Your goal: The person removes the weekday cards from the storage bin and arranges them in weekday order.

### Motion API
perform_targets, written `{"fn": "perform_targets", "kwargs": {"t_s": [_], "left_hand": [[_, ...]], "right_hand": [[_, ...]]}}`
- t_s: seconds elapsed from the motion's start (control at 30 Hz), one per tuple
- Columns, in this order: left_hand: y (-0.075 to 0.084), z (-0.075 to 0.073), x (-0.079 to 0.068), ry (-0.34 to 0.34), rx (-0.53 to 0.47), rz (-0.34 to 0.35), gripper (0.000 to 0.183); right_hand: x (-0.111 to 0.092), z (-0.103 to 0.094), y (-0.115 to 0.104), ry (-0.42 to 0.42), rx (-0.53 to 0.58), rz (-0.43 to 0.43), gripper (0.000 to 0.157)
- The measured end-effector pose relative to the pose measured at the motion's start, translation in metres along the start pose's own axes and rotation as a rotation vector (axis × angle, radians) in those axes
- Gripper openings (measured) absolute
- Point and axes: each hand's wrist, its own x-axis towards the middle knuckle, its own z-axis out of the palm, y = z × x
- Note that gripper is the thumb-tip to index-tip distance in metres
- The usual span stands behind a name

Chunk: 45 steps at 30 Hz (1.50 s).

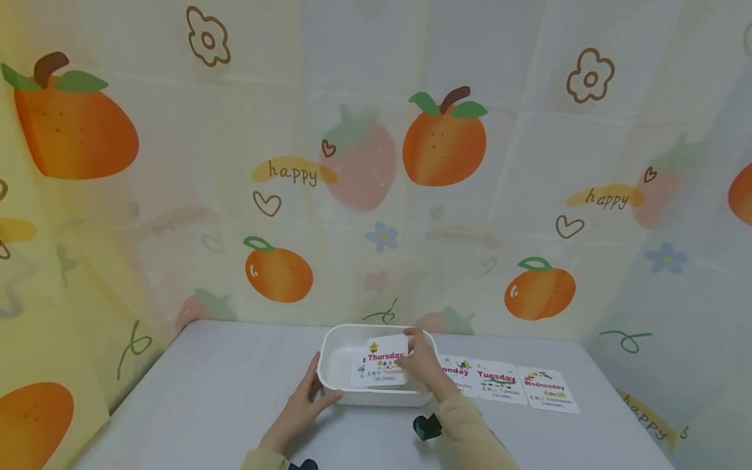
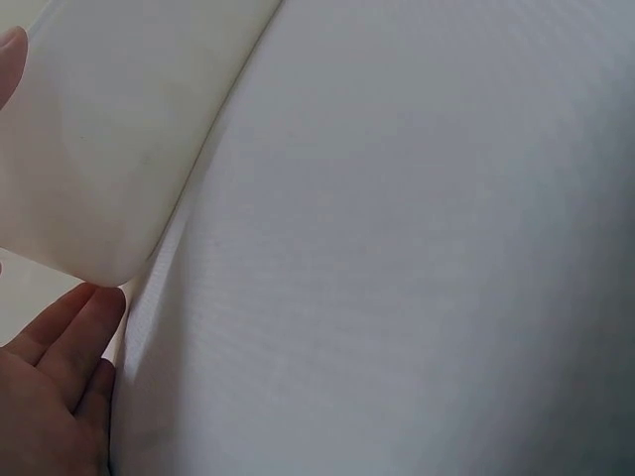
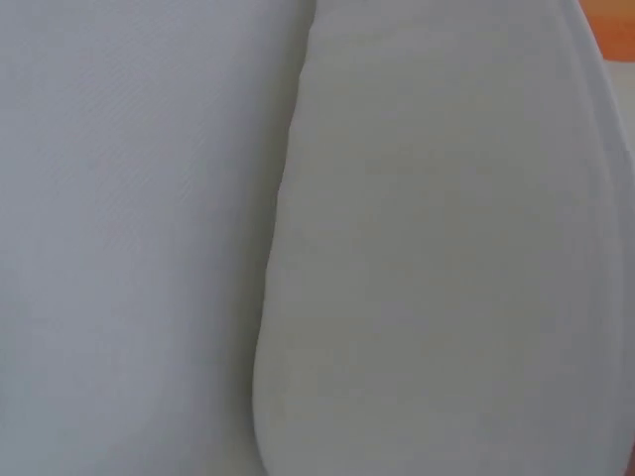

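A white plastic box (image 1: 336, 356) stands on the table. Around its near left corner my left hand (image 1: 301, 406) holds it, the thumb on the front side and the fingers along the left end. In the left wrist view, fingertips of that hand (image 2: 60, 357) touch a corner of the box (image 2: 129, 129). Over the box my right hand (image 1: 424, 362) pinches the right edge of a white Thursday card (image 1: 383, 375). Another card (image 1: 359, 373) shows partly behind it, its word mostly covered. Only the box's outer wall (image 3: 437, 248) and the table fill most of the right wrist view.
To the right of the box, cards lie in a row: Monday (image 1: 460, 375), partly hidden by my right hand and the box, then Tuesday (image 1: 498, 382) and Wednesday (image 1: 548, 390). The table (image 1: 194, 398) has a pale cover. A fruit-printed curtain (image 1: 376, 261) hangs behind it.
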Motion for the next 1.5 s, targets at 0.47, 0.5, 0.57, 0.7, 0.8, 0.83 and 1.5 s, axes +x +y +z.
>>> {"fn": "perform_targets", "kwargs": {"t_s": [0.47, 0.5, 0.57, 0.7, 0.8, 0.83, 1.5], "left_hand": [[-0.002, 0.001, -0.001, -0.009, -0.006, 0.040, 0.099], [-0.002, 0.000, -0.001, -0.007, -0.006, 0.042, 0.099], [-0.002, -0.001, 0.000, -0.007, -0.011, 0.044, 0.098], [-0.003, -0.003, 0.003, 0.000, -0.013, 0.053, 0.098], [-0.004, -0.003, 0.006, 0.000, -0.012, 0.056, 0.099], [-0.004, -0.002, 0.006, -0.002, -0.011, 0.057, 0.099], [-0.001, -0.002, 0.000, -0.011, 0.006, 0.038, 0.099]], "right_hand": [[-0.042, -0.039, -0.001, 0.029, 0.363, 0.078, 0.062], [-0.045, -0.042, -0.001, 0.025, 0.387, 0.081, 0.062], [-0.051, -0.045, -0.002, 0.022, 0.405, 0.092, 0.063], [-0.062, -0.051, 0.001, 0.030, 0.425, 0.124, 0.064], [-0.071, -0.055, 0.008, 0.042, 0.446, 0.157, 0.064], [-0.074, -0.057, 0.011, 0.046, 0.449, 0.168, 0.064], [-0.125, -0.115, 0.073, -0.162, 0.505, 0.300, 0.072]]}}
